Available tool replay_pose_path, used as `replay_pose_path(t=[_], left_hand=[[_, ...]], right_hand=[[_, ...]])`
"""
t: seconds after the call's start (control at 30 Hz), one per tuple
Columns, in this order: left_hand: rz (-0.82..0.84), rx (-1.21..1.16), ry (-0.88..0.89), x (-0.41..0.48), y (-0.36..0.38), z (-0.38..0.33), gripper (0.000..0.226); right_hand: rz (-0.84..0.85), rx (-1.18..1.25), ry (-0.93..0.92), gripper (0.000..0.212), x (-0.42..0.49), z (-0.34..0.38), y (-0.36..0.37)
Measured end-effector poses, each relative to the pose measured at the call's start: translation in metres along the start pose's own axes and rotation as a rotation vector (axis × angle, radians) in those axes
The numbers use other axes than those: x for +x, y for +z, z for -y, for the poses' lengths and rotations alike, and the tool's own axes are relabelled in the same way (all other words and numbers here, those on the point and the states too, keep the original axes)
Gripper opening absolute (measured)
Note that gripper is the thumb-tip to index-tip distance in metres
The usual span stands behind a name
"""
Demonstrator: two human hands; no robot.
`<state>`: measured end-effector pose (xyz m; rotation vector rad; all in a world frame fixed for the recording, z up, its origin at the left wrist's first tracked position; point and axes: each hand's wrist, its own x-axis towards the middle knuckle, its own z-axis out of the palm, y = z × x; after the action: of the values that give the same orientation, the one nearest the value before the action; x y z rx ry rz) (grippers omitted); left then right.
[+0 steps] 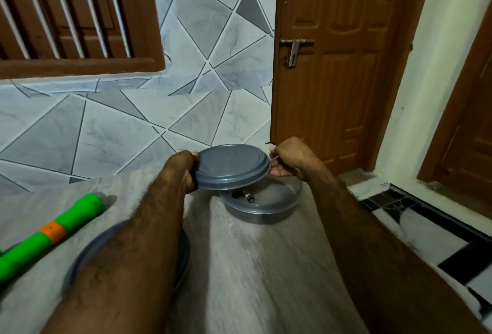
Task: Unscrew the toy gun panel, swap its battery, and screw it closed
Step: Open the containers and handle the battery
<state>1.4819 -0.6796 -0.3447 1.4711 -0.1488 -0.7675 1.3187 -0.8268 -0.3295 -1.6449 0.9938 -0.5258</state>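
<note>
While left grip (186, 171) and right grip (288, 159) clamp one lid (231, 166) over one tub (266, 207), one toy gun (53, 229) lies aside.

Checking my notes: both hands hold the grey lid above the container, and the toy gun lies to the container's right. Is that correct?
One detail is wrong. The head view shows the toy gun lying to the left of the container, not to its right. The rest stands: the left hand and right hand hold the grey lid above the container.
</note>
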Motion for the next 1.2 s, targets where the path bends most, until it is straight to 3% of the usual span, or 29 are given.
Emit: replay_pose_path(t=[0.1, 0.2, 0.37, 0.7, 0.83, 0.97, 1.2], left_hand=[[0.048, 0.0, 0.0, -0.004, 0.01, 0.002, 0.03], [0.047, -0.021, 0.008, -0.007, 0.017, 0.004, 0.029], [0.034, 0.004, 0.116, -0.009, 0.03, 0.018, 0.034], [0.077, 0.05, 0.121, -0.001, 0.054, 0.039, 0.035], [0.096, 0.007, 0.118, 0.009, 0.058, 0.045, 0.053], [0.09, 0.065, 0.091, -0.001, 0.066, 0.041, 0.035], [0.115, 0.158, 0.067, -0.005, 0.077, 0.042, 0.029]], right_hand=[[-0.04, 0.082, -0.076, 0.027, -0.004, 0.0, -0.003], [-0.113, 0.012, -0.132, 0.024, -0.003, -0.007, -0.006], [-0.16, -0.091, -0.102, 0.022, -0.003, -0.024, -0.01], [-0.303, -0.282, -0.117, 0.024, -0.011, -0.035, -0.02], [-0.324, -0.307, -0.105, 0.023, -0.011, -0.036, -0.024], [-0.355, -0.329, -0.101, 0.023, -0.009, -0.04, -0.029], [-0.388, -0.321, -0.033, 0.022, -0.007, -0.05, -0.034]])
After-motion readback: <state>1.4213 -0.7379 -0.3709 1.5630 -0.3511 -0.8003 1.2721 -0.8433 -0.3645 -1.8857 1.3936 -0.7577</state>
